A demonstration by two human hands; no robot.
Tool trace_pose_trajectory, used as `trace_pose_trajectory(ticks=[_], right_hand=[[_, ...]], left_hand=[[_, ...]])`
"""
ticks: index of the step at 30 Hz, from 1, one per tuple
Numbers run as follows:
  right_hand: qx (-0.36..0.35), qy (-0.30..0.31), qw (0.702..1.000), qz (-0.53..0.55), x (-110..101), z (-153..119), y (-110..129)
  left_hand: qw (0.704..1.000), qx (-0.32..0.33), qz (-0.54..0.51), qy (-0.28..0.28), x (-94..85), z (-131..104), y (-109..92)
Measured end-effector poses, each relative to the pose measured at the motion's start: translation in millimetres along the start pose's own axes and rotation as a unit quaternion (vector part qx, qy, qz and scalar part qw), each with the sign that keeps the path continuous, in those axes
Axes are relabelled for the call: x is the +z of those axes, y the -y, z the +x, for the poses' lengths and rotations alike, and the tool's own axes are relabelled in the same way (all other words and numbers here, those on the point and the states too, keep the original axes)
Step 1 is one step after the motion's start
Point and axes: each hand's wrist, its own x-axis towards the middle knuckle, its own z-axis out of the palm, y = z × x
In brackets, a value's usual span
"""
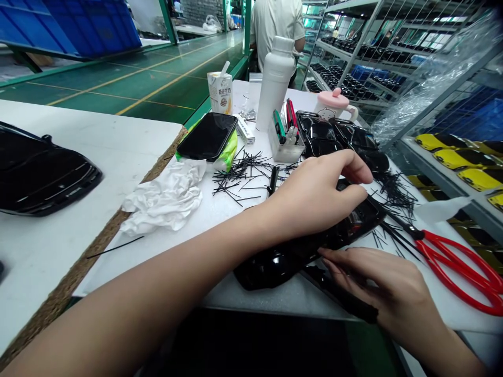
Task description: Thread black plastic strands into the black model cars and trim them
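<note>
A glossy black model car body (pixel 271 267) lies at the table's front edge, partly covered by my left arm. My left hand (pixel 322 193) reaches across its top, thumb and index finger curled at the far right end; the other fingers are hidden. My right hand (pixel 373 277) is at the car's near side, with fingertips pinched against the lower edge. A long, narrow black piece (pixel 341 296) runs under those fingers into the palm. Red-handled scissors (pixel 463 267) lie to the right, their blades beside the car.
Thin black strips (pixel 239 170) are scattered behind the car. Crumpled tissue (pixel 165 196), a phone (pixel 208 136), a drink carton (pixel 220 91), a white bottle (pixel 275 78), a small clear box (pixel 286 149) and a lidded mug (pixel 334 104) stand around. Another black car body (pixel 43 173) sits left.
</note>
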Motion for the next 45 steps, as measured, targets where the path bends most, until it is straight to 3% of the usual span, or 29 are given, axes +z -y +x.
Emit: trace_pose_trajectory(ticks=[14, 17, 20, 23, 26, 30, 36, 39, 42, 44, 45], right_hand=[[-0.028, 0.007, 1.000, 0.013, -3, 10, 0], [0.011, 0.013, 0.999, 0.042, -1, 11, -1], [0.106, 0.050, 0.989, 0.090, -4, 12, -2], [0.226, 0.113, 0.952, 0.174, -16, 11, -4], [0.315, 0.159, 0.884, 0.307, -30, 8, -10], [0.350, 0.137, 0.815, 0.441, -38, 6, -18], [0.340, 0.089, 0.772, 0.530, -33, 9, -24], [0.329, 0.081, 0.768, 0.544, -29, 10, -24], [0.316, 0.071, 0.785, 0.529, -29, 10, -21], [0.298, 0.068, 0.815, 0.492, -36, 9, -21], [0.280, 0.061, 0.850, 0.443, -42, 8, -23]], left_hand=[[1.000, -0.011, 0.003, 0.016, -1.8, -2, -4], [0.999, -0.007, 0.019, 0.026, -3.2, -2, -4], [0.997, -0.003, 0.026, 0.069, -6.6, -3, -6], [0.980, -0.020, 0.048, 0.192, -10.7, -6, -13], [0.956, -0.011, 0.107, 0.271, -12.1, -9, -22], [0.944, 0.001, 0.128, 0.303, -10.9, -12, -33], [0.944, -0.051, 0.103, 0.309, -16.1, -8, -35], [0.943, -0.078, 0.088, 0.311, -17.2, -6, -33], [0.947, -0.095, 0.069, 0.300, -14.7, -5, -31], [0.952, -0.104, 0.056, 0.281, -12.2, -5, -30], [0.954, -0.108, 0.053, 0.274, -11.1, -5, -30]])
